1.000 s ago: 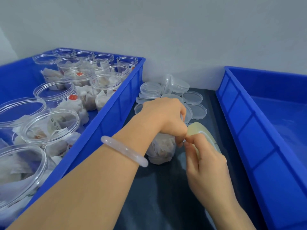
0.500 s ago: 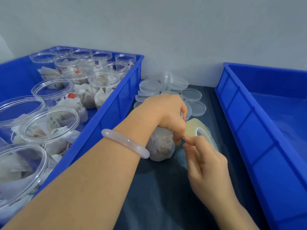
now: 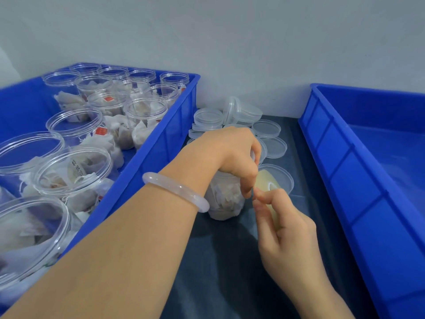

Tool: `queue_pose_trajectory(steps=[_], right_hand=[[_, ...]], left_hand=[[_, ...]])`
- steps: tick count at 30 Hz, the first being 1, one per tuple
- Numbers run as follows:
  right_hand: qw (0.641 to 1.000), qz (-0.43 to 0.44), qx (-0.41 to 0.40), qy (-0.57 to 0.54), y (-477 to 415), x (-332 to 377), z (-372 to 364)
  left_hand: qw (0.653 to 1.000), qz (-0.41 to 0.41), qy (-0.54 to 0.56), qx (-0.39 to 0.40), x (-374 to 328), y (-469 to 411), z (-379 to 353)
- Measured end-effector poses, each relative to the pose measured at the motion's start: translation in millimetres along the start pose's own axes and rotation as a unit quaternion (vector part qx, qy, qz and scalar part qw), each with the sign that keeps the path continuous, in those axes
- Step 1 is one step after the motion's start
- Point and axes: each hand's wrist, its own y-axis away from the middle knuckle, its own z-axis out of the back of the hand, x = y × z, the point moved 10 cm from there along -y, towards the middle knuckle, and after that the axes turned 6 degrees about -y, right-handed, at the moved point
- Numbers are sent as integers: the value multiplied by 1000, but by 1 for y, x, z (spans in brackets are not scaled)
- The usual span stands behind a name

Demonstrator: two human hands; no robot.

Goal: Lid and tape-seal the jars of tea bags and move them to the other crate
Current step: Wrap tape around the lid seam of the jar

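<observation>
A: Left hand (image 3: 232, 155)?
B: Forearm lies in from lower left, wrist bent down. Fingers curled over the top of a clear plastic jar of tea bags (image 3: 225, 199).
A: Right hand (image 3: 285, 229)?
B: In from lower right, back of hand up. Holds a pale clear tape roll (image 3: 268, 183); pinched fingertips just beside the left fingertips.

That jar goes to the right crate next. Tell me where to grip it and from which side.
Probably best to grip the jar round its top, from above: it stands upright, and the left hand grips it there. The tape and right hand crowd its right side; the left crate is near its left.
</observation>
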Motion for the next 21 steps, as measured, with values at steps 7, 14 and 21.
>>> queue_pose_trajectory(steps=[7,14,21], right_hand=[[1000,-1,-2,0,4,3,2],[1000,-6,2,-1,8,8,2],[1000,-4,1,-6,12,14,1]], left_hand=[[1000,-4,5,8,0,1,-1],[1000,-13,11,13,1,0,-2],[999,-25,13,21,1,1,-1]])
